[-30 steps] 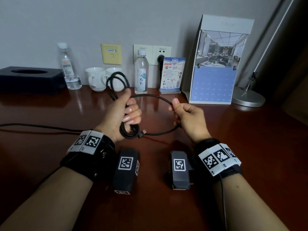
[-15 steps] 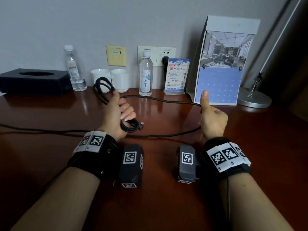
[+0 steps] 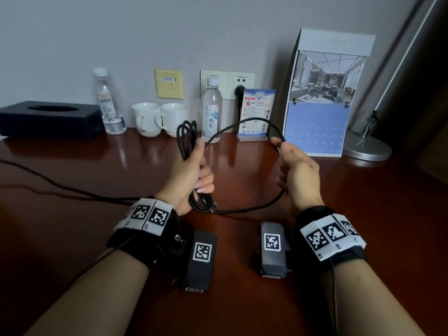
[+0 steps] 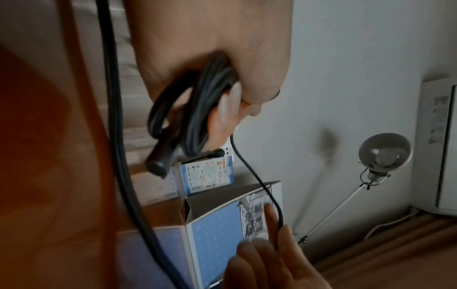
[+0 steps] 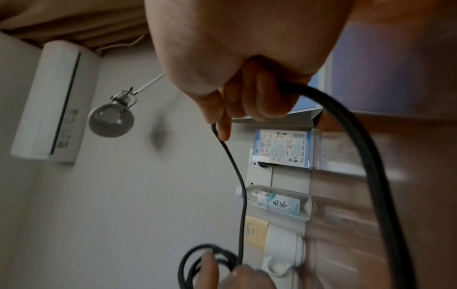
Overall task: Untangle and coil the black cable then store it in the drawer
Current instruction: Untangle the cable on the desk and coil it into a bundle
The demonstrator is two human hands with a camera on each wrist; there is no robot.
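Black and braided-looking, the cable [image 3: 244, 209] is only partly gathered, so you are sitting somewhere in the middle of the coiling. Nearest you, one strand is sagging low over the dark wooden bench [image 3: 363, 202], running from the bottom of the bundle across to your right hand [image 3: 299, 175]. A connector end is poking out just below your left hand [image 3: 189, 180], so that end looks done.

Your left hand is gripping several finished loops in a closed fist, its fingers [image 4: 226, 109] curled right round the bundle, with loops sticking out above and below the fist. Your right hand is pinching the free run between thumb and fingers [image 5: 264, 97], feeding an open arc that is rising between the two hands and joining the bundle at your left thumb. From the wrist view the pinch looks light, though blur makes that hard to judge.

Farther left, a thin black line is trailing across the bench; it may be your wrist lead rather than more cable. Still to do: close this loop, tidy the coil, and stow it. No drawer is showing in any view.
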